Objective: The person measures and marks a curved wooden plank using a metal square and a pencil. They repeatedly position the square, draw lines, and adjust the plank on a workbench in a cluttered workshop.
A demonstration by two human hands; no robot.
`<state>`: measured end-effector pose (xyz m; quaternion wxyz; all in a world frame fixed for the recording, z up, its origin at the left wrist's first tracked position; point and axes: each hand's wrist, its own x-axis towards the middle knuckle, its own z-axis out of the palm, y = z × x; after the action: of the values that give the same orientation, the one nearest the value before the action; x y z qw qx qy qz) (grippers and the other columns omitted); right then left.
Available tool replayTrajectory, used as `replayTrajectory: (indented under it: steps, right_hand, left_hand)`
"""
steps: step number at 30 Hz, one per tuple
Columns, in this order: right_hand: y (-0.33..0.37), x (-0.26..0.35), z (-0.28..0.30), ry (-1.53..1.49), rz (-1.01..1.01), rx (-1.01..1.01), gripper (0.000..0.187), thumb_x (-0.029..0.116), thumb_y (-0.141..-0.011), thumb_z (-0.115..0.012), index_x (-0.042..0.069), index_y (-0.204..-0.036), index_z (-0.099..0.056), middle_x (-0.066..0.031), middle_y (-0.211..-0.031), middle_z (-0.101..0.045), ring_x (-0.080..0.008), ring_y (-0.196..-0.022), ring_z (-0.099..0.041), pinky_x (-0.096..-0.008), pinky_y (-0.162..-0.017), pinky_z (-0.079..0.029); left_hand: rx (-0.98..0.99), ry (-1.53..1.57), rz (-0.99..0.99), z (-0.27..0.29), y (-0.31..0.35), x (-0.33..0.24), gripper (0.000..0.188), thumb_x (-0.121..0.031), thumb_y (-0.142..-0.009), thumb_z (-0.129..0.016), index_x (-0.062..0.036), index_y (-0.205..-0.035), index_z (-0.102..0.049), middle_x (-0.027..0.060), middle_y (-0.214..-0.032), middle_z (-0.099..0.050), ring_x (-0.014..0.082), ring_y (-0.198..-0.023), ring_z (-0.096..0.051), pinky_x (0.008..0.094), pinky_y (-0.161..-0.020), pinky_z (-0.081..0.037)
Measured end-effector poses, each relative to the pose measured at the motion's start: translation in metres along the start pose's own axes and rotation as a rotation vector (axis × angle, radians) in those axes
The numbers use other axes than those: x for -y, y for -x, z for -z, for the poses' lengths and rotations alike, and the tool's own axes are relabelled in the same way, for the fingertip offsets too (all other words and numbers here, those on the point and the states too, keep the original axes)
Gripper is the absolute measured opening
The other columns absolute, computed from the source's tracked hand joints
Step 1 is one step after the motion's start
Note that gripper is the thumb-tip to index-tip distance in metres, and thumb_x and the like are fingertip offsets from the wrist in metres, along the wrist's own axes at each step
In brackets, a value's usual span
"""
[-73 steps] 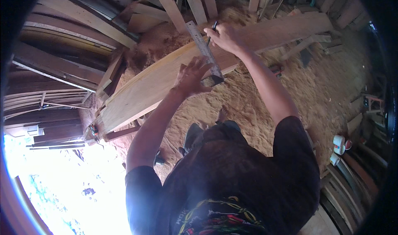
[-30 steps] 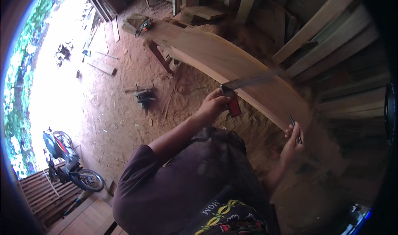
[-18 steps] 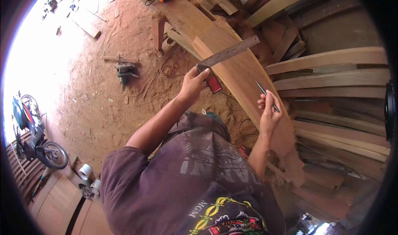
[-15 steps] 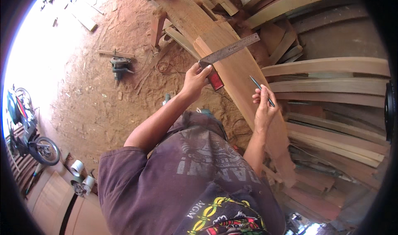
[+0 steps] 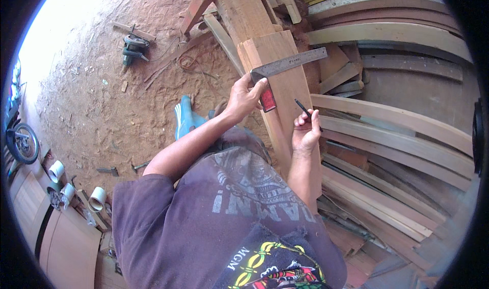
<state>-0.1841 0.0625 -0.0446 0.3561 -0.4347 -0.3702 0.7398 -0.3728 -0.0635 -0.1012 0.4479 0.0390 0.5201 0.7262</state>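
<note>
A try square (image 5: 293,64) with a red-faced handle lies with its metal blade across a wooden board (image 5: 300,85). My left hand (image 5: 243,96) grips it by the corner where blade and handle meet, the handle hanging along the board's left edge. In my right hand (image 5: 306,132) is a dark pencil (image 5: 302,107), held between thumb and fingers over the board. Its tip points up and left, below the blade; whether it touches the wood I cannot tell. The board rests on a longer timber (image 5: 243,14) that runs away from me.
Curved planks (image 5: 397,121) are stacked along the right side. On the sawdust-covered floor to the left lies a power saw (image 5: 133,48) with its cord. A blue boot (image 5: 186,121) shows by my left forearm. White pots (image 5: 97,199) and a motorcycle wheel (image 5: 23,143) are at far left.
The whole view has turned and shifted, so board and floor things sit differently in it. My left hand stays on the try square; the pencil stays in my right hand. A blue boot now shows.
</note>
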Motion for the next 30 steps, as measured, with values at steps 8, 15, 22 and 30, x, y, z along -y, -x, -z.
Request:
replayTrajectory:
  steps: [8,15,22,30]
  right_hand:
    - [-0.0027,0.0048,0.0095,0.034,-0.057,0.059,0.028,0.033,-0.104,-0.067,0.006,-0.102,-0.074,-0.0046,-0.082,-0.067,-0.0144,-0.068,-0.058,-0.0294,-0.064,-0.046]
    - [-0.0019,0.0066,0.0068,0.048,-0.063,0.036,0.025,0.031,-0.104,-0.067,0.007,-0.102,-0.072,-0.0041,-0.081,-0.067,-0.0141,-0.068,-0.058,-0.0290,-0.064,-0.046]
    - [-0.0023,0.0074,0.0051,0.052,-0.061,0.038,0.025,0.032,-0.104,-0.068,0.007,-0.102,-0.074,-0.0040,-0.082,-0.068,-0.0138,-0.067,-0.058,-0.0284,-0.064,-0.046]
    - [-0.0019,0.0062,0.0029,0.048,-0.058,0.011,0.026,0.032,-0.104,-0.068,0.006,-0.102,-0.074,-0.0046,-0.082,-0.066,-0.0133,-0.068,-0.057,-0.0280,-0.064,-0.044]
  left_hand:
    - [-0.056,-0.002,-0.088,-0.0047,0.0019,0.0065,0.033,-0.026,-0.106,-0.064,0.0008,-0.125,-0.063,0.0048,-0.091,-0.071,0.0090,-0.069,-0.066,0.0271,-0.052,-0.056]
    - [-0.046,0.113,-0.007,-0.0070,0.0027,0.0007,0.032,-0.026,-0.106,-0.064,-0.0017,-0.127,-0.063,0.0024,-0.088,-0.070,0.0072,-0.068,-0.064,0.0257,-0.050,-0.054]
    - [-0.056,0.131,-0.026,-0.0083,0.0046,-0.0002,0.030,-0.025,-0.106,-0.064,-0.0019,-0.126,-0.064,0.0014,-0.086,-0.069,0.0068,-0.065,-0.063,0.0259,-0.049,-0.053]
    - [-0.045,0.128,-0.031,-0.0059,0.0025,-0.0009,0.029,-0.024,-0.106,-0.064,-0.0015,-0.125,-0.064,0.0028,-0.087,-0.070,0.0080,-0.065,-0.064,0.0263,-0.049,-0.054]
